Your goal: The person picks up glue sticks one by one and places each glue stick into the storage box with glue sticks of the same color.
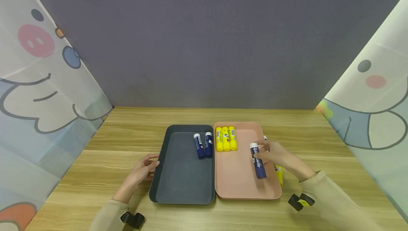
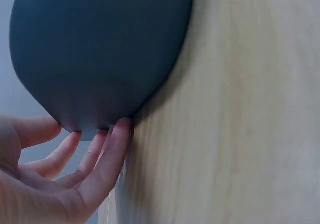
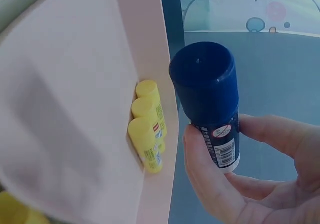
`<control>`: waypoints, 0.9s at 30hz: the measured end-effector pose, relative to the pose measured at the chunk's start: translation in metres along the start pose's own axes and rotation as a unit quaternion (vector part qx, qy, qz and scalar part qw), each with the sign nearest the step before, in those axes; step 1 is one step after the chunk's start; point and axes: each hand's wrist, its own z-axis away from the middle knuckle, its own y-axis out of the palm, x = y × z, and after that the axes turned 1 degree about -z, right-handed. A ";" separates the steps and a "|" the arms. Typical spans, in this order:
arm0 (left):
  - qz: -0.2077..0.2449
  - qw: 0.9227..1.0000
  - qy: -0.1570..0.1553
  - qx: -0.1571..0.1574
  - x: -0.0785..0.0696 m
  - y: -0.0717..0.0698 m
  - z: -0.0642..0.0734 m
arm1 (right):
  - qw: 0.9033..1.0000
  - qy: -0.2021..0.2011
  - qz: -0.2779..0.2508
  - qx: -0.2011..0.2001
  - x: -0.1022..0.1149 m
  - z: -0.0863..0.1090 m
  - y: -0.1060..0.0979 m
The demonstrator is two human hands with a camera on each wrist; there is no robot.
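My right hand (image 1: 272, 153) pinches a dark blue glue stick (image 1: 257, 162) over the right part of the pink tray (image 1: 239, 188). Its white end points away from me in the head view; the right wrist view shows its blue base and a barcode label. My left hand (image 1: 142, 169) touches the outer left side of the dark grey tray (image 1: 181, 199) with its fingertips, fingers slightly bent. Two blue glue sticks, one leaning (image 1: 199, 146) and one straighter (image 1: 208, 145), lie in the grey tray's upper right. Three yellow glue sticks (image 1: 226, 139) lie side by side in the pink tray's upper left.
The two trays stand side by side on a wooden table (image 1: 127, 135). Partly hidden by my right hand and the pink tray, a yellow glue stick (image 1: 279, 174) lies to the right. A grey panel (image 1: 210, 46) rises behind, with cartoon-printed sheets on both sides.
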 end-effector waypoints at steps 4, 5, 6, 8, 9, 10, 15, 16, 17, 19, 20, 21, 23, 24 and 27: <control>-0.001 1.000 0.001 0.001 0.000 0.000 0.000 | 1.000 -0.017 -0.020 0.004 0.005 -0.005 0.004; 0.000 1.000 0.001 0.001 0.000 0.000 0.000 | 0.999 -0.021 -0.024 0.005 0.006 -0.006 0.005; -0.001 1.000 0.001 0.000 0.000 0.000 -0.001 | 0.999 -0.025 -0.026 0.006 0.008 -0.008 0.006; 0.000 1.000 0.002 0.000 0.000 0.000 -0.001 | 0.999 -0.030 -0.027 0.008 0.010 -0.010 0.008; 0.000 1.000 0.002 0.000 0.000 0.000 -0.001 | 0.999 -0.030 -0.026 0.008 0.011 -0.011 0.009; 0.000 1.000 0.002 0.000 0.001 0.000 -0.001 | 0.999 -0.029 -0.026 0.011 0.013 -0.013 0.011; -0.002 1.000 0.001 -0.002 0.001 0.000 -0.001 | 0.999 -0.006 -0.028 0.013 0.020 -0.020 0.017; -0.002 1.000 0.001 -0.002 0.001 0.000 -0.001 | 0.999 -0.006 -0.029 0.015 0.022 -0.021 0.018; -0.002 1.000 0.001 -0.003 0.001 0.000 -0.001 | 0.999 -0.005 -0.028 0.015 0.024 -0.022 0.019; -0.003 1.000 0.000 -0.003 0.001 0.000 0.000 | 0.999 -0.009 -0.029 0.018 0.028 -0.024 0.021; -0.003 1.000 0.000 -0.003 0.001 0.000 0.000 | 0.999 -0.010 -0.029 0.018 0.030 -0.024 0.022; -0.003 1.000 0.000 -0.002 0.001 0.000 0.000 | 0.999 -0.012 -0.031 0.019 0.032 -0.025 0.023; -0.004 1.000 0.000 -0.002 0.001 0.000 0.000 | 0.999 -0.014 -0.033 0.018 0.035 -0.026 0.026; -0.004 1.000 0.000 -0.001 0.001 0.000 0.000 | 0.999 -0.016 -0.034 0.017 0.036 -0.028 0.027; -0.003 1.000 0.000 0.002 0.000 0.000 0.001 | 0.999 -0.022 -0.032 0.016 0.040 -0.031 0.030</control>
